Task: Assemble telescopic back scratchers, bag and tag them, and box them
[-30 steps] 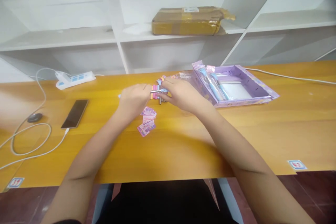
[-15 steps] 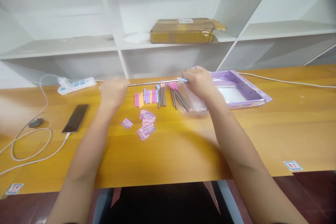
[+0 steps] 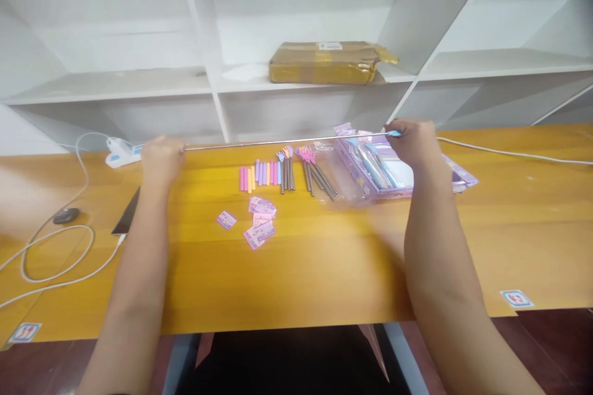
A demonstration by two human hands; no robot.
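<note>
Stretched level between my hands is a thin metal telescopic back scratcher [image 3: 278, 142], drawn out long. My left hand [image 3: 162, 160] is closed around one end, hiding it. At the other end, my right hand [image 3: 417, 143] grips near the light blue head, which partly shows by the fingers. Below the rod lie several collapsed back scratchers [image 3: 319, 173] with pink hand-shaped heads, and beside them a second group [image 3: 287, 170] with blue, orange and purple heads. Pink, yellow, purple and blue grip sleeves [image 3: 266, 173] form a row to their left.
A purple display box [image 3: 393, 194] holding wrapped pieces stands at right, with clear plastic bags [image 3: 340, 188] by it. Small printed cards [image 3: 259, 234] lie at centre. Left are a phone [image 3: 126, 216], a power strip [image 3: 125, 157] and white cable. A taped carton [image 3: 322, 65] sits on the shelf.
My hands have moved apart, left hand leftward and right hand rightward. The back scratcher between them has become much longer. More of the box's wrapped contents now shows.
</note>
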